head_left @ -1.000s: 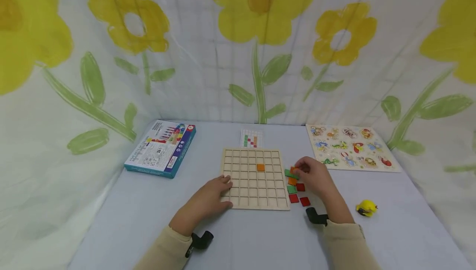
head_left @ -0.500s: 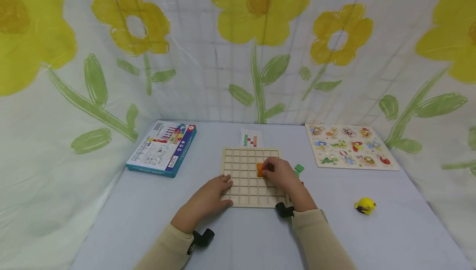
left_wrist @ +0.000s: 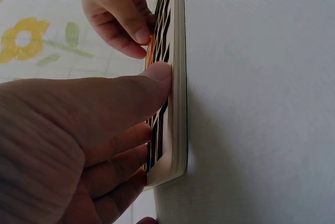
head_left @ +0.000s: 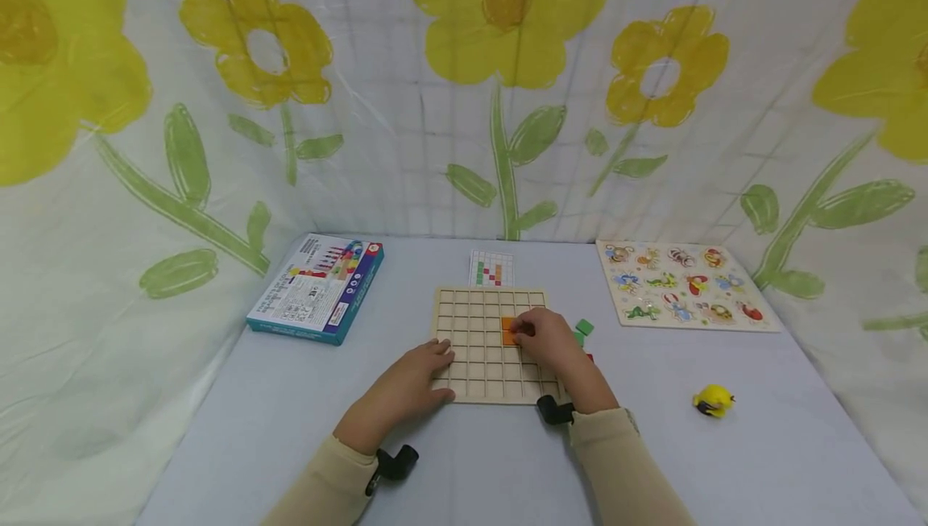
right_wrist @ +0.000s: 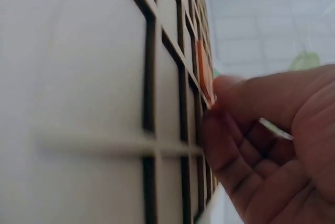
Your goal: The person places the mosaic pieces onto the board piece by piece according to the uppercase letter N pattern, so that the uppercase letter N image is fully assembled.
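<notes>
My left hand (head_left: 412,385) rests with straight fingers on the left edge of a wooden grid board (head_left: 471,357); in the left wrist view its thumb (left_wrist: 152,77) lies along the board's rim. At the board's right half, my right hand (head_left: 547,341) pinches an orange square tile (head_left: 507,338) between thumb and fingertips, low over a cell. Just behind it, another orange tile (head_left: 506,322) sits in the grid. Green tiles (head_left: 584,327) and a partly hidden red tile (head_left: 590,358) lie right of the board, mostly covered by the right hand and wrist.
A pattern card (head_left: 491,269) with coloured squares lies behind the board. On the left is a flat game box (head_left: 316,288). A wooden insect puzzle (head_left: 685,284) lies at the back right, and a small yellow toy (head_left: 714,401) stands nearer on the right.
My right hand has moved left from the loose tiles onto the board, carrying an orange tile to the cell in front of the first one. The left hand has stayed in place.
</notes>
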Motion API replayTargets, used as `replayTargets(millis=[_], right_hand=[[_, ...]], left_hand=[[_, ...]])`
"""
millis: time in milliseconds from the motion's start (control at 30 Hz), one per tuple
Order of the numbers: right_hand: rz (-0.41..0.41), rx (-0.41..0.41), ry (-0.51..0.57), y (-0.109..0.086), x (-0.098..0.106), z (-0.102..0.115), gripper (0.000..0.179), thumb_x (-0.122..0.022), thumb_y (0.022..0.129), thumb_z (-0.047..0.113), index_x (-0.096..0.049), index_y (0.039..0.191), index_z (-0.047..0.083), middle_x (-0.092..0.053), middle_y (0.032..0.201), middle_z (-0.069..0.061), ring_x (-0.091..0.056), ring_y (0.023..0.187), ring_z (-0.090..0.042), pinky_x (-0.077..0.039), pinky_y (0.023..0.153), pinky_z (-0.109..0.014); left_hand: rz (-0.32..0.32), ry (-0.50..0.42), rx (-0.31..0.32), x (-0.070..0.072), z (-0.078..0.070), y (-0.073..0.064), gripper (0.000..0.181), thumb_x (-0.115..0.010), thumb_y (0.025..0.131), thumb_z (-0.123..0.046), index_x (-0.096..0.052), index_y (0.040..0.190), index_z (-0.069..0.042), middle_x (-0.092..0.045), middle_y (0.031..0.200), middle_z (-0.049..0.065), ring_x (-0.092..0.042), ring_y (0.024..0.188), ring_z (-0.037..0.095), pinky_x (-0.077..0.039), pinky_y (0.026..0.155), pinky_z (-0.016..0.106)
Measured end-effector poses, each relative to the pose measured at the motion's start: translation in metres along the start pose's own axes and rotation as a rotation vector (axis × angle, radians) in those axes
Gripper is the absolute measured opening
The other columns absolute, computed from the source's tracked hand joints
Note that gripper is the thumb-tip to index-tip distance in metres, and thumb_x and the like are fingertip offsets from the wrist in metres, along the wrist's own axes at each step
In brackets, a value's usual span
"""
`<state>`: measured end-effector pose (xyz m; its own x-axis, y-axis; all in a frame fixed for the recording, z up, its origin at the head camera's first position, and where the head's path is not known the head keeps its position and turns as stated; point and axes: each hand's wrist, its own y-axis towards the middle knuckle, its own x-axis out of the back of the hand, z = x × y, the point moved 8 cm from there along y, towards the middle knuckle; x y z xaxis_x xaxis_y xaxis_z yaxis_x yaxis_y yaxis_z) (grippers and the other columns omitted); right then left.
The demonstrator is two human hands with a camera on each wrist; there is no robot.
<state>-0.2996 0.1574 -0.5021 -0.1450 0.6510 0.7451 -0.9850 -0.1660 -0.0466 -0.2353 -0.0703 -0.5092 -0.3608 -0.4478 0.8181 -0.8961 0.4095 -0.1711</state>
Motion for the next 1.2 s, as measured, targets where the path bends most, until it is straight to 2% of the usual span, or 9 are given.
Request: replayTargets(millis=[167, 300, 400, 633, 800, 967, 1200], right_hand=[[-0.033, -0.035, 0.039, -0.007, 0.024, -0.016, 0.018, -0.068, 0.107, 0.010, -0.080, 0.120, 0.009, -0.075, 0.124, -0.011, -0.069, 0.109, -0.027, -0.060, 0.097, -0.050], [-0.052, -0.098, -0.005, -0.015, 0.048, -0.037, 0.020, -0.065, 0.109, 0.013, -0.078, 0.124, 0.009, -0.074, 0.124, -0.013, -0.066, 0.105, -0.028, -0.059, 0.092, -0.047], [-0.020, -0.142, -0.051, -0.024, 0.058, -0.051, 0.019, -0.066, 0.108, 0.014, -0.078, 0.121, 0.009, -0.074, 0.120, -0.012, -0.063, 0.101, -0.027, -0.058, 0.087, -0.043], [0.088, -0.196, -0.080, -0.041, 0.056, -0.067, 0.008, -0.074, 0.103, 0.013, -0.079, 0.108, 0.009, -0.072, 0.104, -0.007, -0.064, 0.089, -0.022, -0.057, 0.075, -0.035], [0.077, -0.222, -0.053, -0.044, 0.054, -0.067, 0.014, -0.076, 0.102, 0.015, -0.078, 0.113, 0.006, -0.073, 0.107, -0.010, -0.067, 0.083, -0.019, -0.057, 0.070, -0.032], [0.061, -0.228, -0.065, -0.046, 0.054, -0.064, 0.022, -0.076, 0.102, 0.014, -0.076, 0.120, 0.003, -0.073, 0.115, -0.012, -0.068, 0.086, -0.018, -0.059, 0.073, -0.034], [0.061, -0.213, -0.099, -0.048, 0.053, -0.061, 0.021, -0.075, 0.102, 0.013, -0.076, 0.121, 0.004, -0.074, 0.107, -0.008, -0.065, 0.088, -0.018, -0.059, 0.076, -0.036]], left_hand=[[0.006, 0.002, -0.006, 0.000, -0.002, 0.001, 0.064, -0.085, 0.097, -0.022, -0.061, 0.153, -0.002, -0.048, 0.170, 0.012, -0.039, 0.162, 0.036, -0.036, 0.131, 0.057], [0.005, 0.022, -0.011, -0.001, -0.001, 0.003, 0.065, -0.085, 0.096, -0.023, -0.061, 0.153, -0.002, -0.048, 0.170, 0.013, -0.040, 0.162, 0.036, -0.037, 0.131, 0.056], [0.003, 0.029, -0.011, -0.001, 0.000, 0.003, 0.065, -0.085, 0.096, -0.024, -0.061, 0.153, -0.002, -0.049, 0.170, 0.013, -0.040, 0.162, 0.036, -0.037, 0.131, 0.056], [0.002, 0.031, 0.000, -0.002, 0.002, 0.004, 0.066, -0.086, 0.096, -0.024, -0.062, 0.153, -0.003, -0.048, 0.171, 0.011, -0.039, 0.162, 0.035, -0.036, 0.131, 0.056], [0.004, 0.021, 0.000, -0.001, 0.001, 0.003, 0.065, -0.086, 0.096, -0.023, -0.062, 0.153, -0.002, -0.048, 0.171, 0.011, -0.039, 0.162, 0.036, -0.036, 0.132, 0.056], [-0.002, 0.019, -0.013, 0.000, -0.001, 0.002, 0.064, -0.086, 0.095, -0.022, -0.063, 0.151, -0.001, -0.049, 0.170, 0.012, -0.040, 0.161, 0.037, -0.037, 0.131, 0.056], [-0.005, 0.021, -0.017, -0.001, 0.000, 0.003, 0.064, -0.086, 0.095, -0.022, -0.063, 0.151, -0.001, -0.050, 0.169, 0.013, -0.041, 0.161, 0.037, -0.037, 0.131, 0.056]])
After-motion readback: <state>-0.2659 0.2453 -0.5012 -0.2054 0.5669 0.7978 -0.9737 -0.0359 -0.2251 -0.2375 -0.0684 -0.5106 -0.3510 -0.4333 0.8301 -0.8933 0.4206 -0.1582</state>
